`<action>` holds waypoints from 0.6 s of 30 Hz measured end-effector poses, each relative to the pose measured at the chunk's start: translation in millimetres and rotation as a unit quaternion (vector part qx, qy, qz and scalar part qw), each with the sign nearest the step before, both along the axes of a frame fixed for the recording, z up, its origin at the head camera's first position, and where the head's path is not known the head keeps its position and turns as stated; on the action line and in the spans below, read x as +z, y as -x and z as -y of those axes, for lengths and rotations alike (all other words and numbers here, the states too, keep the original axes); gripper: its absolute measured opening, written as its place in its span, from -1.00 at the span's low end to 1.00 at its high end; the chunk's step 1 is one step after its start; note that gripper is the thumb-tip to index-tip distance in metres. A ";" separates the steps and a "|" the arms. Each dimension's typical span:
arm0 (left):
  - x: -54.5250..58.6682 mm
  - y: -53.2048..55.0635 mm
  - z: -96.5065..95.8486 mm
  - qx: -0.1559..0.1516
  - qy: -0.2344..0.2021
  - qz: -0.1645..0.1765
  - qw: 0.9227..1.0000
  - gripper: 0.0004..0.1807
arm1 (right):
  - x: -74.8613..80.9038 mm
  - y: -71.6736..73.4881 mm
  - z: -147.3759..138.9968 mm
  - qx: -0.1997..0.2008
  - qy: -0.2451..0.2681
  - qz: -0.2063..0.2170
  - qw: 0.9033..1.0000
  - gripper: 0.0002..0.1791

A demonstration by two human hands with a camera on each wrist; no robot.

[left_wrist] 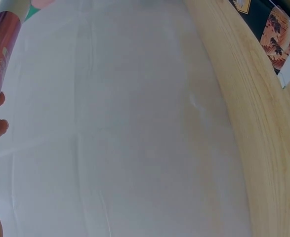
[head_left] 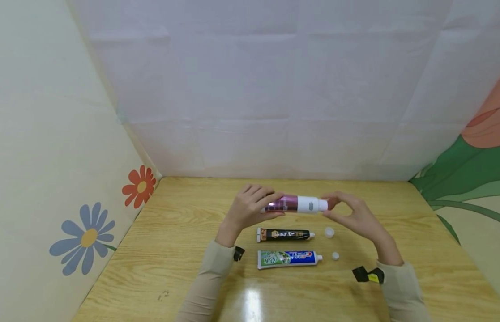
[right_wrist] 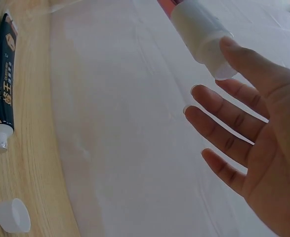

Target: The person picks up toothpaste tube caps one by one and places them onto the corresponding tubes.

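Note:
My left hand [head_left: 250, 208] grips a pink and white toothpaste tube [head_left: 284, 203] from its left end, holding it level above the table. The tube's left part is hidden by the hand. At its right end, my right hand [head_left: 356, 217] pinches the white cap [head_left: 323, 205] between thumb and forefinger. The right wrist view shows the thumb on the cap [right_wrist: 219, 61], with the other fingers spread apart from it. In the left wrist view the tube [left_wrist: 4, 44] slants along the left edge, with fingertips curled round it.
On the table [head_left: 173, 232] lie a black toothpaste tube [head_left: 286, 235] and a green and blue one [head_left: 288, 258], both uncapped with nozzles pointing right. A loose white cap [head_left: 329, 232] and a smaller cap [head_left: 335, 256] lie beside them. A white sheet [head_left: 254, 89] hangs behind.

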State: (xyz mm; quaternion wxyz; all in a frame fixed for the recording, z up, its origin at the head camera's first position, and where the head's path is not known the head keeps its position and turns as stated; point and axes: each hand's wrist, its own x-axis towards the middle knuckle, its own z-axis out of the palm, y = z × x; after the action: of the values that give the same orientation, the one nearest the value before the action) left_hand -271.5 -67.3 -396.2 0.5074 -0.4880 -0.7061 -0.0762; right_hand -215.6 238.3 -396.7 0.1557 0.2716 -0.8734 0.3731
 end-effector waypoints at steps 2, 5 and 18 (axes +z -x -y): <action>-0.1 0.1 0.6 0.001 0.001 -0.002 1.000 -0.41 | 0.7 -0.5 1.1 0.000 -0.001 -0.001 1.000 -0.55; -0.4 0.1 0.9 0.001 0.000 -0.001 1.000 -0.41 | 1.3 -0.7 2.0 0.002 0.001 -0.002 1.000 -0.54; -0.8 0.1 1.6 0.002 -0.001 -0.001 1.000 -0.40 | 2.1 -2.9 4.8 0.006 -0.004 -0.026 1.000 -0.55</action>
State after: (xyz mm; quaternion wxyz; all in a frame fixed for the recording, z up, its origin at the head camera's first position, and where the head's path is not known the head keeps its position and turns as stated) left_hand -271.5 -68.8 -397.0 0.5084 -0.4863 -0.7066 -0.0756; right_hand -212.8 233.5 -394.6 0.1747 0.2869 -0.8688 0.3638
